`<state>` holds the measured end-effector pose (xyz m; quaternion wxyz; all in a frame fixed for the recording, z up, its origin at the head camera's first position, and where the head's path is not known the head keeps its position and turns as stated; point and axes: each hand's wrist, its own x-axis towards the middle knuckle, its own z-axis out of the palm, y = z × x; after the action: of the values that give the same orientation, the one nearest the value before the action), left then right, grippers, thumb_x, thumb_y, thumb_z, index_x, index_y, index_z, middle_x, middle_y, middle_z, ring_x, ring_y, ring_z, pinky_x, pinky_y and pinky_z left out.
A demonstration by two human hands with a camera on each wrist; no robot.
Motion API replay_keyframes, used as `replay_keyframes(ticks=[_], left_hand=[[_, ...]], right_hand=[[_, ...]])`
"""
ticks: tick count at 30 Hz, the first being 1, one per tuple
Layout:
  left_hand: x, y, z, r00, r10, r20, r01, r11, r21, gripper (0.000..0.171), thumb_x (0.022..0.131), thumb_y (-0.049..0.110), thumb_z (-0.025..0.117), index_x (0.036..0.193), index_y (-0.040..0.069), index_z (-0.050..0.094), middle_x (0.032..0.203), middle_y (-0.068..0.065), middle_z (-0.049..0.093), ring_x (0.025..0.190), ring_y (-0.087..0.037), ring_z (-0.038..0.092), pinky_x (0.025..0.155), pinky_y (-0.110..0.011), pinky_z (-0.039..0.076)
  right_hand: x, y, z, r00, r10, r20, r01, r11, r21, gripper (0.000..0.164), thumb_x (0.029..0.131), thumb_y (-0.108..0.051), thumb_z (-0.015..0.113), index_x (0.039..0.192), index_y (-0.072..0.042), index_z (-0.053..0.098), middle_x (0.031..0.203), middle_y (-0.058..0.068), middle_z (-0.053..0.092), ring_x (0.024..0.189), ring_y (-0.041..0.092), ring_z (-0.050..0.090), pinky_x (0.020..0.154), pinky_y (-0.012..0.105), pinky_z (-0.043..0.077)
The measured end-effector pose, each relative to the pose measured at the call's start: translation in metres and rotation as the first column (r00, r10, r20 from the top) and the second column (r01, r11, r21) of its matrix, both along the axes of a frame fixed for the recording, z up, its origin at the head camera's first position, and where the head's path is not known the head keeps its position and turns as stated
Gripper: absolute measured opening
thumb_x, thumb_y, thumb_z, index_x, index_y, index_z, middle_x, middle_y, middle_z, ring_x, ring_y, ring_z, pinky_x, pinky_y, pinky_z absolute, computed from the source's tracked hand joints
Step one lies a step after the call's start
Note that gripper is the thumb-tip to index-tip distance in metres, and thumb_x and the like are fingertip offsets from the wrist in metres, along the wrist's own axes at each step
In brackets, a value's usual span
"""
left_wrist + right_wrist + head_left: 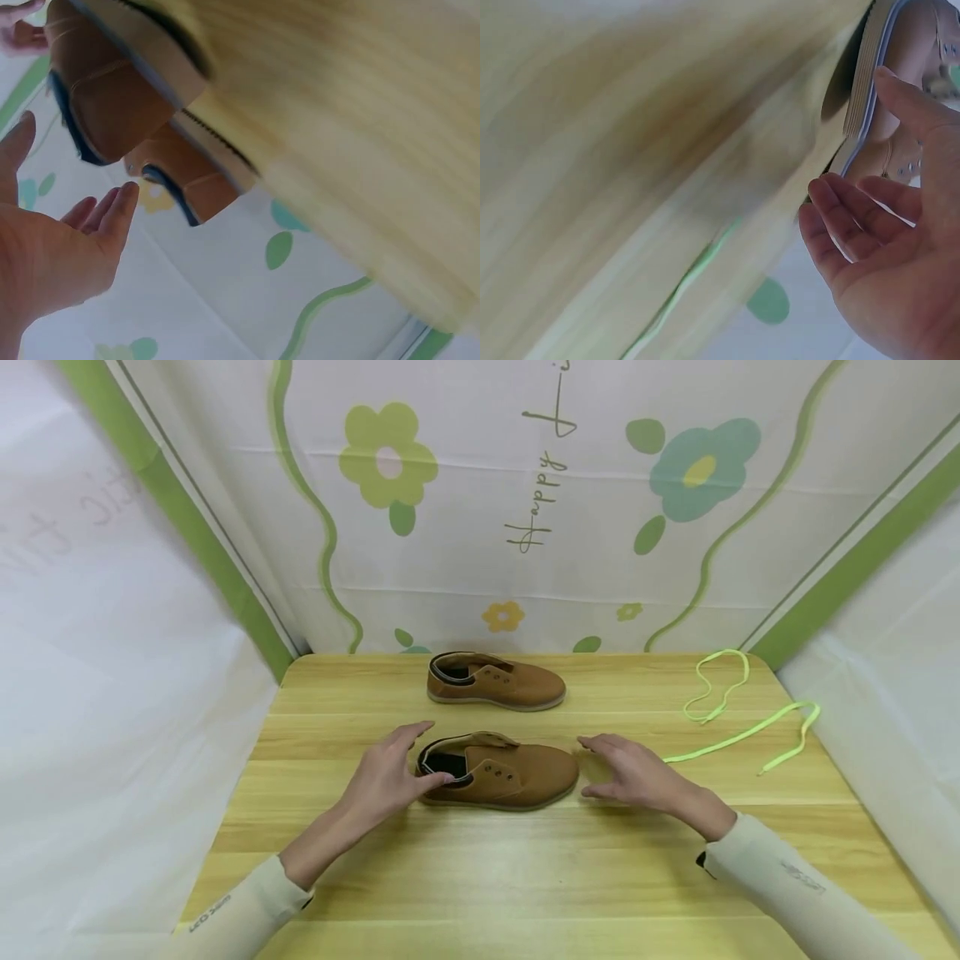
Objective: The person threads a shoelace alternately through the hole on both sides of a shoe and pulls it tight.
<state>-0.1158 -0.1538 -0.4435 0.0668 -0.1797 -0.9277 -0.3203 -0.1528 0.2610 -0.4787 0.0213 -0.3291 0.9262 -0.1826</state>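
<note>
Two brown lace-less shoes lie on the wooden table, toes to the right in the head view. The near shoe [536, 772] sits between my hands; the far shoe [528, 685] stands behind it. My left hand [386, 777] is at the near shoe's heel, fingers and thumb spread, the thumb over the shoe's opening. At the toe, my right hand [633, 772] has thumb and fingers apart, with a small gap to the shoe. In the left wrist view the left hand [67, 255] shows spread fingers beside the heel. The right hand [892, 232] holds nothing in its wrist view.
Two yellow-green shoelaces lie on the table's right side: a looped lace [701, 697] near the back and a longer lace [750, 732] by the right hand. A flower-printed white curtain [465, 552] hangs behind the wooden table [487, 877], with white sheets at both sides.
</note>
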Motion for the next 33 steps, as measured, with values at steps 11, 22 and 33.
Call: replay_keyframes(ticks=[11, 22, 33], left_hand=[[-0.007, 0.013, 0.015, 0.98, -0.063, -0.187, 0.078, 0.994, 0.071, 0.059, 0.083, 0.028, 0.094, 0.132, 0.004, 0.071, 0.131, -0.012, 0.073, 0.119, -0.032, 0.071, 0.096, -0.047, 0.059], [-0.005, 0.036, 0.015, 0.985, -0.161, -0.064, 0.166, 0.982, 0.093, 0.041, 0.087, 0.017, 0.09, 0.122, 0.001, 0.075, 0.118, -0.011, 0.076, 0.102, -0.029, 0.076, 0.085, -0.043, 0.063], [-0.008, 0.058, 0.006, 0.977, -0.212, -0.01, 0.212, 0.977, 0.013, 0.038, 0.089, 0.019, 0.088, 0.121, 0.003, 0.075, 0.108, -0.007, 0.077, 0.092, -0.018, 0.074, 0.079, -0.032, 0.061]], right_hand=[[-0.008, 0.048, 0.016, 0.997, -0.078, 0.029, 0.077, 0.996, 0.047, 0.069, 0.085, -0.023, 0.091, 0.139, 0.009, 0.061, 0.131, 0.026, 0.068, 0.121, 0.045, 0.065, 0.098, 0.06, 0.055], [-0.009, 0.072, 0.009, 0.995, -0.083, 0.055, 0.078, 0.993, 0.084, 0.049, 0.084, -0.01, 0.088, 0.125, 0.009, 0.07, 0.12, 0.022, 0.073, 0.111, 0.042, 0.07, 0.093, 0.058, 0.057], [-0.012, 0.075, -0.005, 0.999, -0.04, 0.026, 0.039, 0.998, 0.055, 0.024, 0.083, -0.007, 0.09, 0.105, -0.006, 0.079, 0.101, 0.002, 0.076, 0.092, 0.025, 0.073, 0.08, 0.046, 0.061]])
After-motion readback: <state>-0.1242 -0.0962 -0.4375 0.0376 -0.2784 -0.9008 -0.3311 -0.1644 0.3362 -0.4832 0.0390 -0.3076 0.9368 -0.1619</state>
